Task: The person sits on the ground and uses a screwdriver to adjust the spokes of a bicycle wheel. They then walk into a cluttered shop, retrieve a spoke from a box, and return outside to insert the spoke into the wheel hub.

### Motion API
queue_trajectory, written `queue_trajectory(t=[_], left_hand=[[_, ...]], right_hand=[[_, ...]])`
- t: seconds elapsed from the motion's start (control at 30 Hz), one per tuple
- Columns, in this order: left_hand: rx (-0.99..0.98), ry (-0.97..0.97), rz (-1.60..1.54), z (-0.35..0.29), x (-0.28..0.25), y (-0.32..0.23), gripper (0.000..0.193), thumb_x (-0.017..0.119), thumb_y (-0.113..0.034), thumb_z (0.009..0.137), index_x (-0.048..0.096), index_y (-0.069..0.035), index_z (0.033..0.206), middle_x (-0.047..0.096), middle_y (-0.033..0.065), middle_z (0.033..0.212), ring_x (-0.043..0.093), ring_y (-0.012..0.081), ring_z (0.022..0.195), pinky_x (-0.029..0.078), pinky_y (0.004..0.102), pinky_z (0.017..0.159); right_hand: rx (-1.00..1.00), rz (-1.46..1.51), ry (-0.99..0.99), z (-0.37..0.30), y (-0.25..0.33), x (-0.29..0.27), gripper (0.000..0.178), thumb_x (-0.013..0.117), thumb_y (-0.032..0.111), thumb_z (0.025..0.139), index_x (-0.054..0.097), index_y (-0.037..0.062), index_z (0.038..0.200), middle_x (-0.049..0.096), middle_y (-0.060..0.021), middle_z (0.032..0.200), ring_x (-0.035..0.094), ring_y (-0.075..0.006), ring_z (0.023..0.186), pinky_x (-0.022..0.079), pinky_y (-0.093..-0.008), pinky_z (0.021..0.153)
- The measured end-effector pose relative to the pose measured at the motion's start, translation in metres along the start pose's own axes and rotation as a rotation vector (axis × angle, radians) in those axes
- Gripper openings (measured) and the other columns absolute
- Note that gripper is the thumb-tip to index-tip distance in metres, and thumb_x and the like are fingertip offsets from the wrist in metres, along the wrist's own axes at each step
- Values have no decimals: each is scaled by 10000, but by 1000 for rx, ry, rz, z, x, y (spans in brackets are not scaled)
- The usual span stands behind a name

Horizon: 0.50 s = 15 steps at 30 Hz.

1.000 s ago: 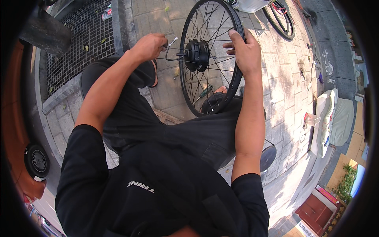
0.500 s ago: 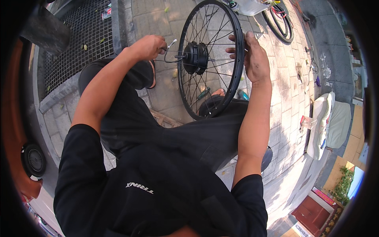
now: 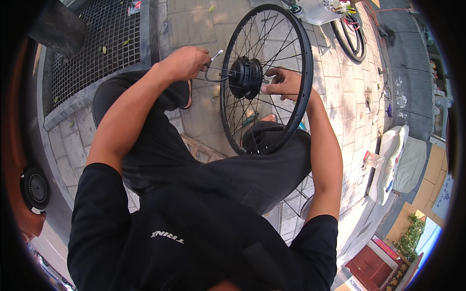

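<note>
A black spoked bicycle wheel [image 3: 306,63] stands upright against my right thigh, with a thick black hub motor [image 3: 246,78] at its centre. From the left end of its axle, a thin dark cable [image 3: 207,76] with a white tip curls up. My left hand [image 3: 191,63] is closed at that cable, its fingertips around it, though the fingers partly hide the grip. On the wheel's right side, my right hand [image 3: 287,83] is close to the hub's other end. Its thumb and fingers are apart, with nothing visible between them; spokes and rim cross in front of it.
A metal grating [image 3: 107,48] and a dark post [image 3: 58,34] are at the far left. A whitish container [image 3: 318,12] with tools stands beyond the wheel, near another bicycle wheel [image 3: 349,39]. A pale cushion [image 3: 388,165] lies to the right. A green-handled tool [image 3: 250,119] shows behind the spokes.
My right hand has moved from outside the rim inward, to beside the hub. The wheel sits slightly lower and further right in the view; my left hand stays near the cable.
</note>
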<state>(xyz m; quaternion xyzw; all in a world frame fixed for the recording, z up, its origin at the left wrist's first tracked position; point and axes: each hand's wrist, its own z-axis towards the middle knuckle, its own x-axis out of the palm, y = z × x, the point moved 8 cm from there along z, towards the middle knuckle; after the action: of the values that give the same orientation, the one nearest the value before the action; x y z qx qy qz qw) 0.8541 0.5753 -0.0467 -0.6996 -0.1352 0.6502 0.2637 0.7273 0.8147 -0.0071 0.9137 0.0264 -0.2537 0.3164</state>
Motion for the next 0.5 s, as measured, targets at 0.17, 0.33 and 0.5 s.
queue_trajectory(t=[0.17, 0.33, 0.5], left_hand=[[7, -11, -22, 1, 3, 2, 92, 703, -66, 846, 657, -2, 894, 613, 173, 930, 623, 428, 946, 505, 516, 792], [37, -17, -7, 1, 3, 2, 92, 705, -63, 840, 657, -3, 893, 614, 177, 928, 623, 428, 943, 504, 517, 789], [-5, 54, 64, 1, 10, 10, 86, 704, -63, 836, 665, -9, 891, 623, 175, 939, 629, 421, 952, 507, 511, 800]], right_hand=[[-5, -70, -43, 15, -17, 0, 796, 874, 312, 688, 579, -72, 1320, 638, -109, 973, 642, -176, 781, 510, -296, 600], [-113, -86, -56, 24, -24, -1, 749, 858, 282, 680, 596, -48, 1299, 629, -90, 1009, 632, -181, 809, 515, -323, 656], [-137, 85, -11, 22, -26, 3, 593, 836, 166, 740, 606, 7, 1263, 508, -6, 1002, 502, -95, 799, 416, -253, 604]])
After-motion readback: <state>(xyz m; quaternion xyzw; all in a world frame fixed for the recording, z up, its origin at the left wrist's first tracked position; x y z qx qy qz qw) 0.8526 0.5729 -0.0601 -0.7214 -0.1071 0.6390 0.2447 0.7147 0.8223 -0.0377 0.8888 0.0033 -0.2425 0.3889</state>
